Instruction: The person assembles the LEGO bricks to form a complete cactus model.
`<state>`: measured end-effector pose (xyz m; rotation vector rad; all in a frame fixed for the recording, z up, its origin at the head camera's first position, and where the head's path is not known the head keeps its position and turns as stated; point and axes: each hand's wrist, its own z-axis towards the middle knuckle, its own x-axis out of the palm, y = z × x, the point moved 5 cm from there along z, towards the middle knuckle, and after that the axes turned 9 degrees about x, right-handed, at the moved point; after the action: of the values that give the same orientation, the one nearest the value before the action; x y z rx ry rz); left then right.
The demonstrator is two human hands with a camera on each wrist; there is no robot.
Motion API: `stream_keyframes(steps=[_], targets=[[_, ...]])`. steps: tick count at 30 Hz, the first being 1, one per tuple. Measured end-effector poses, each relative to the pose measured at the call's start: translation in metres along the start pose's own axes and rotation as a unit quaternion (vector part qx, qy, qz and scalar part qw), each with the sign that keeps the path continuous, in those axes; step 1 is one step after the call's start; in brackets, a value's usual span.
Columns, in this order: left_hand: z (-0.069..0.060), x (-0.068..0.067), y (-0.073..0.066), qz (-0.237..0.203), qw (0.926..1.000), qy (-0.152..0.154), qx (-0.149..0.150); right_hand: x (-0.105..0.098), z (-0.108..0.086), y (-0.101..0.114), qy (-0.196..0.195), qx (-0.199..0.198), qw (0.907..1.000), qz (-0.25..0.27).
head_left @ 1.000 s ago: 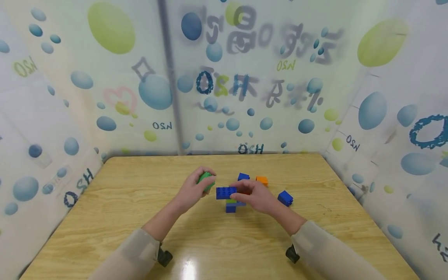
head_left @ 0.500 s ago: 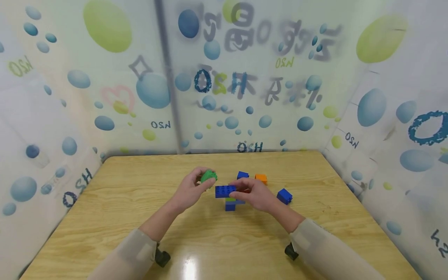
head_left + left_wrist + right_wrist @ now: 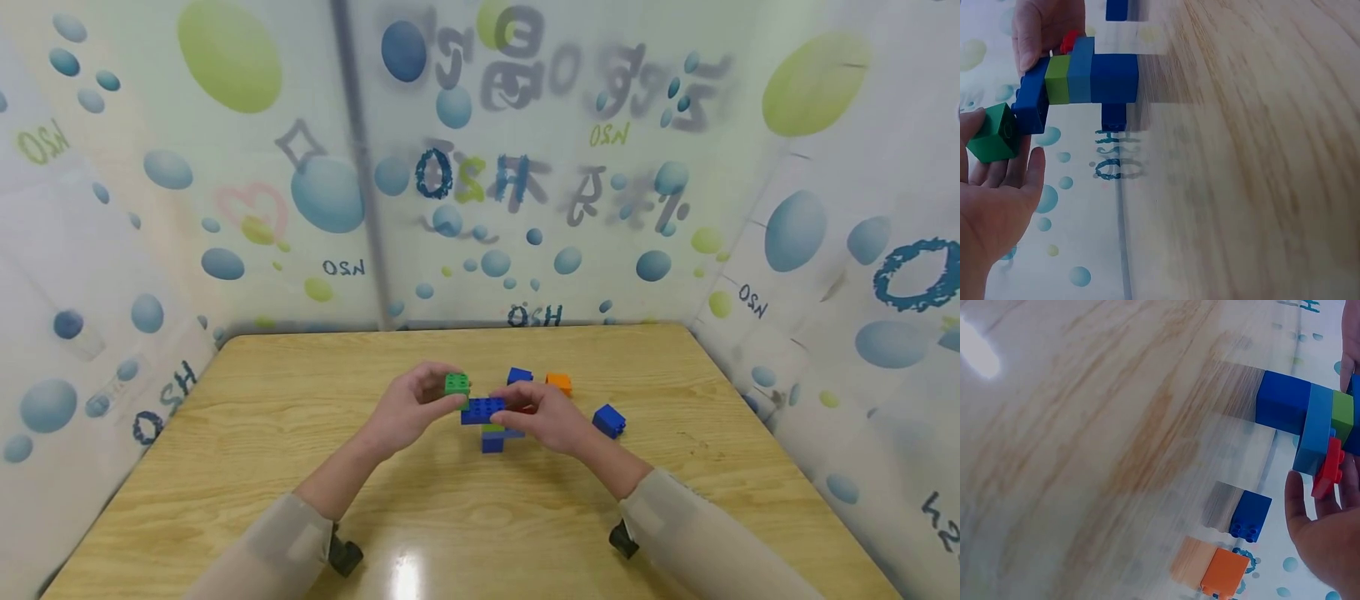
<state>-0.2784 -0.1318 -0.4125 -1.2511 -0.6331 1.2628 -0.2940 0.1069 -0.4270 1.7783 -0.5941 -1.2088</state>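
In the head view my left hand (image 3: 401, 415) pinches a green toy brick (image 3: 457, 383) at the left end of a long dark blue brick (image 3: 480, 410). In the left wrist view the green brick sits close to that brick's studs; I cannot tell whether they are joined. My right hand (image 3: 551, 423) holds the long brick by its right end. That brick tops a small stack: beneath it come a lime brick (image 3: 1057, 80), a lighter blue brick (image 3: 1080, 70) and a dark blue bottom brick (image 3: 1114, 78). A red brick (image 3: 1328, 467) sits on the lighter blue one, near my right fingers.
On the wooden table (image 3: 285, 392), behind the stack, lie a loose blue brick (image 3: 520, 376) and an orange brick (image 3: 558, 383). Another blue brick (image 3: 609, 421) lies right of my right hand. Patterned curtains (image 3: 480, 275) stand at the table's back and sides.
My left hand has turned the green brick so its studs show on top, and brought it right to the long blue brick's left end. The right hand keeps its hold.
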Motion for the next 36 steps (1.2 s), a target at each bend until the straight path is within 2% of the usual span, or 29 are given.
stream_keyframes(steps=[7,17,27,31,36], targets=[[-0.0013,0.0061,-0.0010,0.005,0.9997,0.025,-0.002,0.0001,0.0005,-0.0008,0.003,0.001,1.0000,0.005],[-0.0019,0.0073,-0.0008,-0.040,0.9987,0.031,0.005,-0.0008,0.0020,-0.0021,0.003,0.002,0.9999,0.010],[-0.0014,0.0065,-0.0006,-0.013,0.9991,0.031,0.026,-0.0011,0.0018,-0.0013,0.000,0.000,1.0000,0.008],[-0.0006,0.0065,0.0004,-0.016,0.9990,0.037,0.018,-0.0010,0.0016,-0.0012,0.000,0.002,1.0000,0.009],[0.0016,0.0106,0.0019,-0.059,0.9969,0.052,-0.004,-0.0007,0.0015,-0.0013,0.003,0.002,1.0000,0.008]])
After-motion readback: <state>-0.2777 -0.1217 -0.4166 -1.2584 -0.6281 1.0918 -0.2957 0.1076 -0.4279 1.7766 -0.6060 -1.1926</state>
